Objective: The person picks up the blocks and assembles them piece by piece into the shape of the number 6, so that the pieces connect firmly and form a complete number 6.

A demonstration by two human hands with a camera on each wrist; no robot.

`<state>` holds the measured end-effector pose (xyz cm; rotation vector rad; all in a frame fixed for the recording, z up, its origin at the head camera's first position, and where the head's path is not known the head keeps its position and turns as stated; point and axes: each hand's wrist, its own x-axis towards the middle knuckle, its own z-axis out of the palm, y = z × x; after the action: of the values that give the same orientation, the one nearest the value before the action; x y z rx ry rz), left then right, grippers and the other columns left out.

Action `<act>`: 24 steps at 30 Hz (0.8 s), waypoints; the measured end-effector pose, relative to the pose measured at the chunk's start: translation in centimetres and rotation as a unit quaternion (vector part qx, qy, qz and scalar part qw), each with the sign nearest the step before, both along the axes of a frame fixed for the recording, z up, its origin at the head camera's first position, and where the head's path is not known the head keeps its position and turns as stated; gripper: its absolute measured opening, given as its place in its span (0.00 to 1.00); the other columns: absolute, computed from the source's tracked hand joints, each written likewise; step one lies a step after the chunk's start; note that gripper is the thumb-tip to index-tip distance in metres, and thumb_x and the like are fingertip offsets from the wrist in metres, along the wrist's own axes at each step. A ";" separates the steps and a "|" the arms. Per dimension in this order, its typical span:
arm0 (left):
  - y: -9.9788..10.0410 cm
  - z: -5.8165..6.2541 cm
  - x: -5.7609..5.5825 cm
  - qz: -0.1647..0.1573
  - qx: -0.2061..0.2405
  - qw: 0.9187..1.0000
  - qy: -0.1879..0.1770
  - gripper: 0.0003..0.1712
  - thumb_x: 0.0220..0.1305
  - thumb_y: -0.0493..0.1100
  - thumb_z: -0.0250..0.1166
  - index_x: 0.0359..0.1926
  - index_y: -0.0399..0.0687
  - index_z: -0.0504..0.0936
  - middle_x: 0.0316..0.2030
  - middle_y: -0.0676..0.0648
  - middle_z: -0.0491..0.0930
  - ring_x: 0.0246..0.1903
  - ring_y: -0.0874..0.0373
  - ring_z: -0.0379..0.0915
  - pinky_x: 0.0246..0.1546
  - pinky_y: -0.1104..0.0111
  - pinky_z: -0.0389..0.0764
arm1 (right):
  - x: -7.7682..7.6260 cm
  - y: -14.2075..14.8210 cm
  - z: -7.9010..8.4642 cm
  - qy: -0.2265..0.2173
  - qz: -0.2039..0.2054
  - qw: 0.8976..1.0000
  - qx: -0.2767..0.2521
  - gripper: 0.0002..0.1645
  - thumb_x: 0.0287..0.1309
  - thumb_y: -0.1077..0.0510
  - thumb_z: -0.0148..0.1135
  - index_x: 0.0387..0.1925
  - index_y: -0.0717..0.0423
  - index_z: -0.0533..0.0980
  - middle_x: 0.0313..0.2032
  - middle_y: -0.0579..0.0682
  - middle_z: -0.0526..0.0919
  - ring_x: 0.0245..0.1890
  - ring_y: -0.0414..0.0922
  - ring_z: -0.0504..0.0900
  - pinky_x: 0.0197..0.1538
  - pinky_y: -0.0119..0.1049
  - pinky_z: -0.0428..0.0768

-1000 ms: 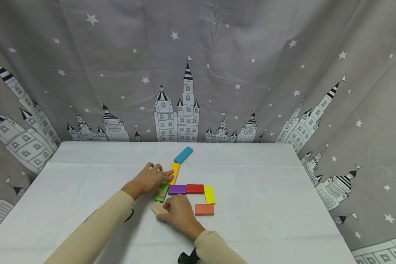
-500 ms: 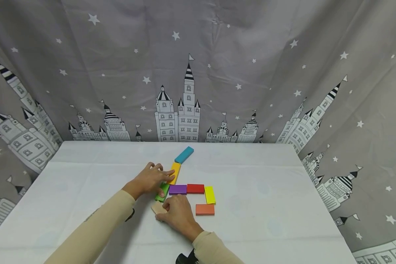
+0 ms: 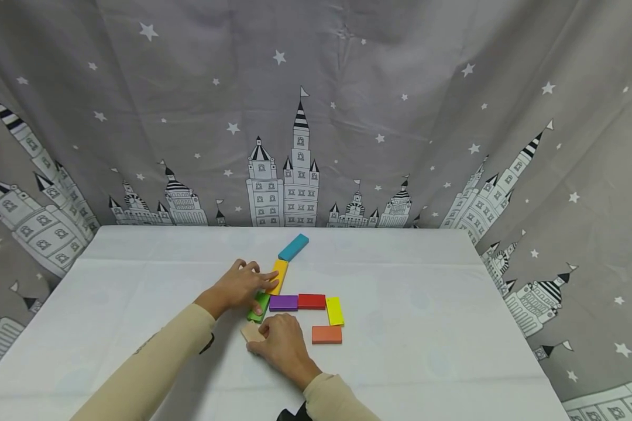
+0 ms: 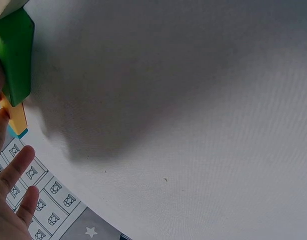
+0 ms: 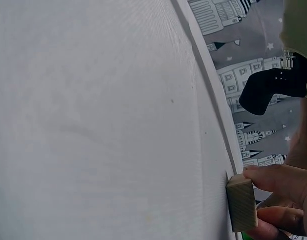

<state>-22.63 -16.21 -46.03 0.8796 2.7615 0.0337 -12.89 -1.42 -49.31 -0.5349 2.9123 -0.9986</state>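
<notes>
In the head view my right hand [image 3: 284, 345] pinches a plain wooden block [image 3: 251, 332] between thumb and fingers, low over the white table at the near end of a line of coloured blocks. The right wrist view shows the thumb on one end of this block. Just beyond it lies a green block [image 3: 262, 299], touched by the thumb of my left hand [image 3: 239, 287]. The left hand's other fingers are spread, some reaching onto an amber block [image 3: 281, 268]. Part of the green block is hidden by the thumb; its side shows in the left wrist view.
A blue block [image 3: 294, 247] continues the line at the far end. Purple [image 3: 283, 303] and red [image 3: 312, 302] blocks run rightward from the green one. A yellow block [image 3: 335, 311] turns toward me, with an orange block [image 3: 326, 335] below. A grey castle-print curtain [image 3: 379, 88] hangs behind.
My right hand has shifted slightly toward me and to the left, with the wooden block moving a little along. The left hand and the other blocks stay in place.
</notes>
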 end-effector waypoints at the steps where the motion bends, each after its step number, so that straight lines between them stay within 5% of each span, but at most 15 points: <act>1: 0.0 0.0 0.0 0.003 0.000 1.000 -0.002 0.44 0.43 0.60 0.72 0.65 0.56 0.73 0.65 0.51 0.70 0.55 0.47 0.66 0.59 0.45 0.62 | 0.1 0.0 0.0 0.000 -0.003 1.000 -0.002 0.16 0.39 0.48 0.79 0.26 0.54 0.85 0.17 0.36 0.73 0.25 0.33 0.67 0.33 0.26 0.66; 24: 0.0 -0.1 -0.1 0.000 -0.002 1.000 0.003 0.44 0.43 0.60 0.73 0.64 0.55 0.73 0.65 0.51 0.70 0.54 0.48 0.67 0.58 0.46 0.63 | 0.4 -0.5 0.0 -0.024 -0.039 0.999 -0.009 0.18 0.38 0.45 0.80 0.26 0.53 0.84 0.15 0.35 0.69 0.25 0.34 0.66 0.32 0.27 0.65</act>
<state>-22.72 -16.21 -46.08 0.8795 2.7666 0.0261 -12.50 -1.91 -49.34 -0.3949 2.9050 -1.0313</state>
